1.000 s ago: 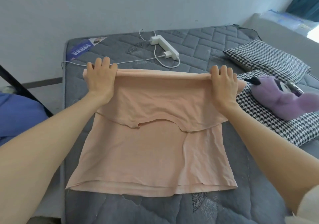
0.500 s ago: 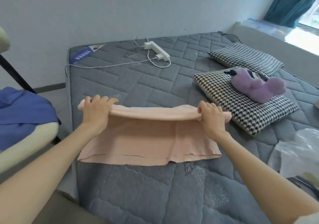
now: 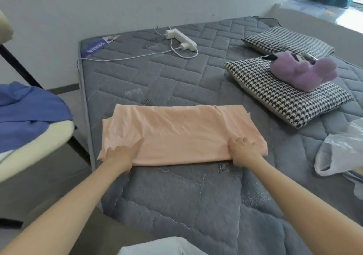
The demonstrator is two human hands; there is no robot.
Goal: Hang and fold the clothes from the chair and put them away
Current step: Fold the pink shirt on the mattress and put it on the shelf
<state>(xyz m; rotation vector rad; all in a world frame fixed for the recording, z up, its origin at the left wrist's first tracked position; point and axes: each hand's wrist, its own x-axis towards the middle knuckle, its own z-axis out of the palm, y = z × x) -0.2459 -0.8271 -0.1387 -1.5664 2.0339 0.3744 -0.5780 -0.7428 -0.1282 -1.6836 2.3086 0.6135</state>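
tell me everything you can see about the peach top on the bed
The peach top is thin, soft-looking cloth, folded into a wide flat band with creases. Its folded edge faces the person; at the left end the layers lie uneven. It lies on the grey quilted mattress, near its left side. The left hand presses flat on the near-left corner; the right hand rests on the near-right part, fingers bent, grip unclear.

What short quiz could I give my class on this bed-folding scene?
1. True or false: the purple plush toy lies on the nearer black-and-white houndstooth pillow.
2. The folded peach fabric garment lies on: A the grey quilted mattress; B that pillow; C the toy.
3. Fill in: the left hand and right hand both rest at the garment's ___ edge.
Key: 1 true; 2 A; 3 near.
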